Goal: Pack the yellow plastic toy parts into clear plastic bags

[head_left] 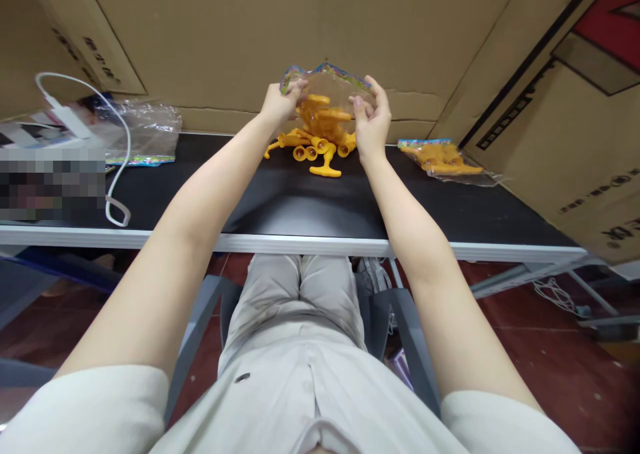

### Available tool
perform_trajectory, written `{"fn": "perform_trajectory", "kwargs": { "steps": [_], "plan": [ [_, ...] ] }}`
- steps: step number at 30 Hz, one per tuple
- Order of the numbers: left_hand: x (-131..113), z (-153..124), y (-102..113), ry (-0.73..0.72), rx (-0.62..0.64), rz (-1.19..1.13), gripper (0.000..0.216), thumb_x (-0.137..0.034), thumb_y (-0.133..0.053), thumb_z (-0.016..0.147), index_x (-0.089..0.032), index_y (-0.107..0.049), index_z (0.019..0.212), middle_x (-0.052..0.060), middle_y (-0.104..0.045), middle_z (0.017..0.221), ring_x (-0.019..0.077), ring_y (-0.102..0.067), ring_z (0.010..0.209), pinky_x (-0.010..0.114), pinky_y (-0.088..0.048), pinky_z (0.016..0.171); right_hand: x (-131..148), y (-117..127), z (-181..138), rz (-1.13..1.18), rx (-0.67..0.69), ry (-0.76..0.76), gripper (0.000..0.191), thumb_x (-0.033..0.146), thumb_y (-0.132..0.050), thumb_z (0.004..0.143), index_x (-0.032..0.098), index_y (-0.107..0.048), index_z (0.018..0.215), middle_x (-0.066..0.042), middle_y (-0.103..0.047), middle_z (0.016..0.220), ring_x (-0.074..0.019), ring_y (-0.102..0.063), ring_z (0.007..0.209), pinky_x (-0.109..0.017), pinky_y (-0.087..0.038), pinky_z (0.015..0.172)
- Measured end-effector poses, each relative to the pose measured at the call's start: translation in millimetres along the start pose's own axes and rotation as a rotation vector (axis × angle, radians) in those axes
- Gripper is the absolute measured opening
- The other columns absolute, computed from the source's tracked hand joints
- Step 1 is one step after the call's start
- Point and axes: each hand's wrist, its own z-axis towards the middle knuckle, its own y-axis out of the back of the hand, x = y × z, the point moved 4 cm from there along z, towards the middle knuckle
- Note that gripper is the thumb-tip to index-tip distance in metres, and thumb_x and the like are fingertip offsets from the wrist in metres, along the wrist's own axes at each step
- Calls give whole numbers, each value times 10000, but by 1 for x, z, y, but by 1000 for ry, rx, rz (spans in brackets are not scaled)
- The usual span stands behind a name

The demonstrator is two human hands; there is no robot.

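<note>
Between my hands hangs a clear plastic bag (345,84) with a colourful top edge, holding several yellow plastic pieces (327,122). My left hand (285,101) pinches the bag's upper left side. At the upper right, my right hand (371,117) grips the bag between thumb and fingers. Below and behind it, a heap of loose yellow plastic pieces (300,141) lies on the black tabletop, some with round hollow ends. One yellow T-shaped piece (326,164) lies nearest to me. The bag partly hides the heap.
A packed bag of yellow pieces (440,157) lies to the right. Flat clear bags (150,131) lie at the left, near a white cable (129,141) and adapter (73,121). Cardboard (250,34) stands behind the black table (310,211).
</note>
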Motion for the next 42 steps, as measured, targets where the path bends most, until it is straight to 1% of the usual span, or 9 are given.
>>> {"fn": "perform_trajectory", "kwargs": {
  "steps": [5, 10, 20, 22, 25, 28, 33, 36, 42],
  "plan": [
    [-3, 5, 9, -65, 79, -86, 407, -360, -427, 1222, -238, -604, 1567, 1, -604, 1694, 215, -554, 1515, 457, -473, 1228, -29, -3, 0, -1, -77, -176, 428, 618, -584, 1081, 297, -655, 1355, -99, -693, 1393, -281, -803, 1178, -486, -640, 1080],
    [-14, 3, 13, -84, 217, -134, 507, -427, -286, 1248, -311, -346, 1737, -67, -241, 1878, 193, -256, 1731, 607, -324, 1364, -32, -21, -24, 97, 264, -377, 137, 364, -695, 1022, 228, -677, 1027, -73, -791, 1019, -284, -816, 1079, -537, -641, 1075],
    [-71, -17, 31, -299, 119, -250, 540, -251, -35, 1262, -193, 18, 1797, 11, -28, 1908, 188, -175, 1758, 574, -406, 1314, -30, -63, -40, 234, 379, -378, 286, 133, -719, 885, 225, -754, 1153, -83, -803, 1365, -212, -714, 1393, -439, -466, 1310],
    [-70, -23, 33, -324, 137, -297, 538, -224, -76, 1261, -190, -28, 1796, 31, -70, 1907, 162, -210, 1751, 458, -505, 1239, -32, -62, -38, 242, 357, -379, 186, 137, -688, 914, 217, -756, 1067, -80, -821, 1301, -211, -740, 1342, -431, -473, 1302],
    [-52, -29, 33, -339, 191, -352, 565, -49, -375, 1164, -254, -409, 1689, -2, -264, 1882, 161, -407, 1669, 317, -617, 1058, -33, -48, -34, 281, 285, -432, 91, 232, -644, 991, 213, -730, 966, -77, -841, 1155, -222, -783, 1214, -456, -519, 1250],
    [-20, -29, 32, -284, 247, -309, 614, 5, -564, 977, -332, -692, 1474, -89, -466, 1786, 224, -657, 1445, 348, -631, 1057, -29, -30, -28, 396, 205, -523, 336, 533, -586, 1076, 231, -698, 982, -70, -833, 1102, -245, -790, 1136, -493, -586, 1142],
    [30, -29, 33, -222, 347, -39, 515, -185, -773, 901, -243, -791, 1412, 26, -728, 1508, 334, -692, 1421, 463, -608, 1099, -24, -5, -13, 641, 104, -548, 722, 874, -290, 1079, 256, -645, 964, -61, -806, 1115, -219, -761, 1165, -427, -614, 1058],
    [46, -31, 39, -210, 403, 45, 585, -168, -942, 711, -218, -857, 1288, 78, -773, 1449, 373, -682, 1426, 430, -611, 1114, -29, 0, -8, 527, 174, -495, 802, 1006, -400, 960, 247, -640, 864, -85, -778, 950, -263, -757, 1210, -464, -614, 1042],
    [71, -23, 51, 39, 422, -65, 667, -243, -894, 820, -308, -736, 1465, 82, -769, 1424, 297, -795, 1200, 459, -663, 978, -42, 0, -16, 449, 25, -600, 496, 715, -686, 994, 251, -608, 836, -33, -753, 830, -262, -802, 958, -493, -685, 904]
  ]
}}
